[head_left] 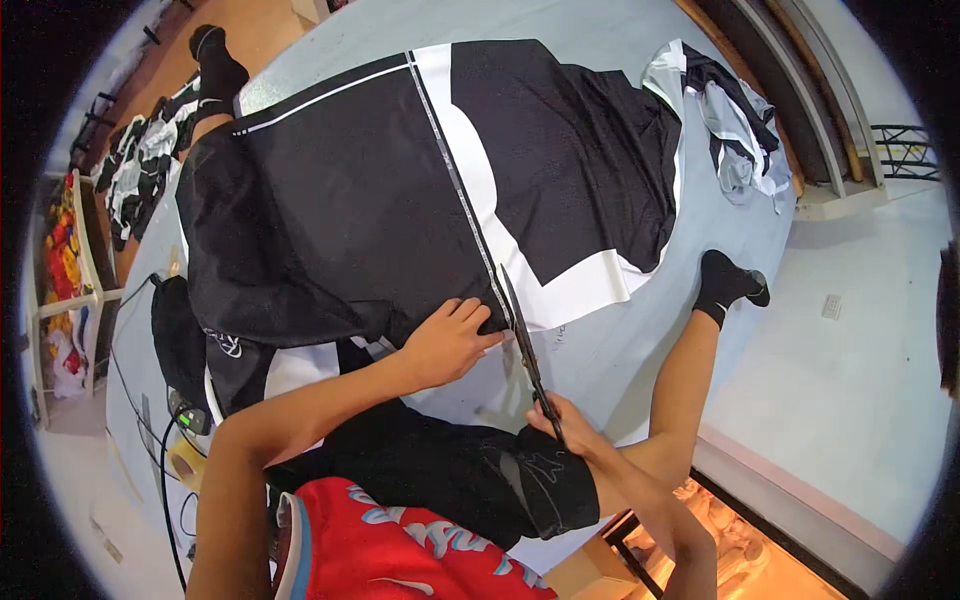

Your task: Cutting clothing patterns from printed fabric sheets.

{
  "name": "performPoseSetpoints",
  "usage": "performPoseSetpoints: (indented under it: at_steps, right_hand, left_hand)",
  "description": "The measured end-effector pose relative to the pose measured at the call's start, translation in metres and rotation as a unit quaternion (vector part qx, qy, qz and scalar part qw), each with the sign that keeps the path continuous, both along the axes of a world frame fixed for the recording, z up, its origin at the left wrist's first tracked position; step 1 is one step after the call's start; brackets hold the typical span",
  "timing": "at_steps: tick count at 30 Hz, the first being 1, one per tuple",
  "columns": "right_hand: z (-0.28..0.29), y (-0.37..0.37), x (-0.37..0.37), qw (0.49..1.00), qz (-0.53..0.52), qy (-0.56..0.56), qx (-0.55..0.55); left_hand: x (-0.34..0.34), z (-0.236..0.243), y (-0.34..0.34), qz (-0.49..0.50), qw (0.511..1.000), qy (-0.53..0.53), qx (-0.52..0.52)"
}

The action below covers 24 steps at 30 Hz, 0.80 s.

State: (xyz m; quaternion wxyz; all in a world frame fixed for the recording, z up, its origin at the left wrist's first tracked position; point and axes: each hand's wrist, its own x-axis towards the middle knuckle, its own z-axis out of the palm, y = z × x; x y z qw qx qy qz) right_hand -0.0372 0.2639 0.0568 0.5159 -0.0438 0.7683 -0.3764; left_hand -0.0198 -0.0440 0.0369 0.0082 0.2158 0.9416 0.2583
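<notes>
A large black fabric sheet (340, 190) with white edging lies spread before me. Along its right side runs a narrow grey-and-white patterned strip (455, 170), next to a curved white border. My left hand (445, 345) rests on the sheet's near right corner, its fingers lying on the cloth and its thumb apart. In my right hand (570, 425) is a pair of long black scissors (530, 365). Their blades point away from me along the strip, at the sheet's near end. Whether the blades are apart is hard to tell. My right fingers are partly hidden behind the handles.
Crumpled grey, black and white cloth (735, 130) lies at the far right of the pale blue work surface (610, 370). My legs stretch out on both sides. To the left are a shelf (75, 305) with colourful items, a tape roll (185, 465) and black cables (165, 470).
</notes>
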Motion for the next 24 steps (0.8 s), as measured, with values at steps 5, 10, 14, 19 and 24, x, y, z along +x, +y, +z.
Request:
performPoseSetpoints:
  at_steps: [5,10,14,19,24]
  right_hand:
    - [0.0,0.002,-0.001,0.999,-0.01,0.015,0.031]
    - [0.002,0.002,-0.005,0.998,-0.011,0.007,0.057]
    - [0.003,0.003,-0.008,1.0,-0.021,-0.014,0.014]
    - [-0.001,-0.005,-0.013,0.999,-0.036,-0.009,0.0]
    - [-0.004,-0.022,-0.016,0.998,-0.056,-0.014,0.012]
  left_hand:
    - [0.0,-0.003,-0.001,-0.001,1.0,0.013,0.011]
    - [0.002,-0.003,-0.004,-0.012,1.0,0.015,-0.006]
    - [0.005,-0.002,-0.005,-0.022,1.0,0.008,-0.008]
    - [0.01,-0.003,-0.004,-0.018,1.0,-0.001,-0.002]
    - [0.011,-0.002,-0.004,-0.021,1.0,-0.02,0.002]
